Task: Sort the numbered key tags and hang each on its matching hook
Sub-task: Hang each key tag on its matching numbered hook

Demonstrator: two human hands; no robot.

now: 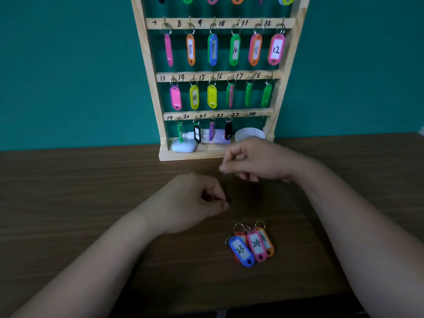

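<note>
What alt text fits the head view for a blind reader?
A curled left hand and a blurred right hand are held between a wooden key rack hung with numbered tags and a small pile of tags, 23 and 24 uppermost, on a brown table.

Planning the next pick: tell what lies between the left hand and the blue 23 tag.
Head view: only bare table between the left hand and the blue 23 tag.
</note>
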